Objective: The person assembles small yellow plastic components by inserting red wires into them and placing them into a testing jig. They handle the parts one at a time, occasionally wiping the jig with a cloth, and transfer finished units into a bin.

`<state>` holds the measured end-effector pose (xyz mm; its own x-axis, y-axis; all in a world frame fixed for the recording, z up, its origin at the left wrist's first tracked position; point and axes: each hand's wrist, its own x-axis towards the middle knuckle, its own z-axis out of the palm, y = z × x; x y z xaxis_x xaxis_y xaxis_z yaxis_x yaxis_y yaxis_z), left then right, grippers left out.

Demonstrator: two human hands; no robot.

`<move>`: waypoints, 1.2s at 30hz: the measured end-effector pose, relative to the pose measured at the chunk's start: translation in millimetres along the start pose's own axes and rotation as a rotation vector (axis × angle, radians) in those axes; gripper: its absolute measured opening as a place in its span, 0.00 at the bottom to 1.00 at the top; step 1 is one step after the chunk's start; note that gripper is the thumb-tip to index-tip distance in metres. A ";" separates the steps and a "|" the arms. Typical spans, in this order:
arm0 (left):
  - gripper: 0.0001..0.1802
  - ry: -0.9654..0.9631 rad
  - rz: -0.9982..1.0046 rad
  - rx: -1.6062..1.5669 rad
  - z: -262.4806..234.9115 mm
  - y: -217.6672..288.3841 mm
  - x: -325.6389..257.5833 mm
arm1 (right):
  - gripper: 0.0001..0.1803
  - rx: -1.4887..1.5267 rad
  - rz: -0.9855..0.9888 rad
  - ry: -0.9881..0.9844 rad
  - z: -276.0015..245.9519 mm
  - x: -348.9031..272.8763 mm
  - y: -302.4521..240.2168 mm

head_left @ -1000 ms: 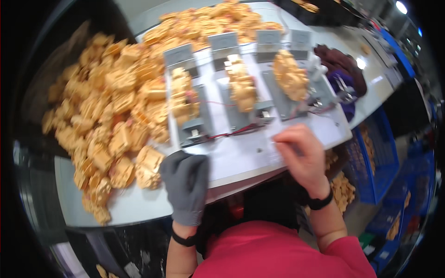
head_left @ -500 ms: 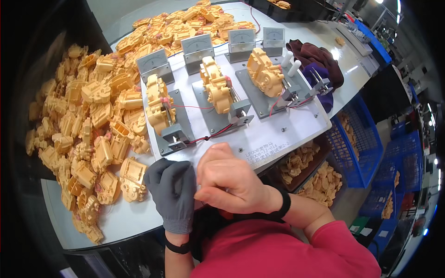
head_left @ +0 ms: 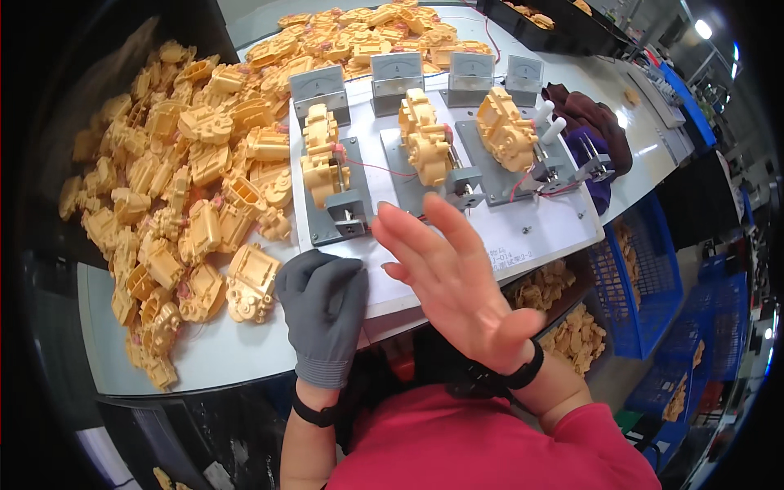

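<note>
My left hand (head_left: 322, 306), in a grey knitted glove, rests at the board's near left edge with its fingers curled into a fist; nothing sticks out of it. My right hand (head_left: 457, 286) is bare and raised over the near edge of the white board (head_left: 400, 282), fingers stretched and thumb apart, holding nothing. Beyond the hands, three yellow plastic gearbox-like housings sit in grey metal fixtures: a left housing (head_left: 321, 155), a middle housing (head_left: 425, 143) and a right housing (head_left: 505, 131). Red wires run between the fixtures. The left fixture's clamp block (head_left: 349, 214) lies nearest my left hand.
Several analog meters (head_left: 398, 82) stand along the board's back edge. Loose yellow housings (head_left: 208, 163) are heaped at the left, with another pile (head_left: 367, 41) behind. A dark cloth (head_left: 584, 114) lies at the right. Blue crates (head_left: 641, 286) and bins of yellow parts (head_left: 576, 339) stand lower right.
My right hand has moved away from my left hand, rightward, and opened out from a closed shape. My left hand stays curled by the board. The whole view has shifted, placing the board farther right.
</note>
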<state>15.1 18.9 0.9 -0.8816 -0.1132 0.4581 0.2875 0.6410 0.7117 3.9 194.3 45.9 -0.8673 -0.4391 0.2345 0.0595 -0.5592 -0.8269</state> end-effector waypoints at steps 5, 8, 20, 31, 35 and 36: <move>0.10 0.012 -0.023 -0.036 3.6 -10.1 -4.2 | 0.69 -0.030 -0.021 -0.087 -15.8 -24.3 -23.5; 0.09 -0.005 -0.049 -0.025 1.6 -4.2 -3.5 | 0.64 -0.219 -0.244 0.190 -46.8 -36.6 -80.5; 0.08 -0.061 -0.033 -0.021 4.3 -11.1 -3.4 | 0.22 -2.004 -0.025 0.244 -344.0 -65.1 -134.6; 0.08 -0.068 -0.067 0.002 1.8 -16.1 -6.9 | 0.27 -0.484 -0.395 0.977 -225.6 -48.9 -195.5; 0.08 -0.085 -0.073 -0.030 -0.1 -11.2 -5.7 | 0.18 -0.393 -0.329 0.789 -195.2 -88.9 -207.2; 0.08 -0.088 -0.065 -0.024 -0.3 -12.5 -6.0 | 0.16 -0.463 -0.366 0.785 -182.3 -94.3 -202.9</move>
<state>16.9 11.4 -10.6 -0.9280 -0.0865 0.3625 0.2363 0.6156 0.7518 -16.5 477.4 98.4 -0.8858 0.3923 0.2479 -0.3323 -0.1633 -0.9289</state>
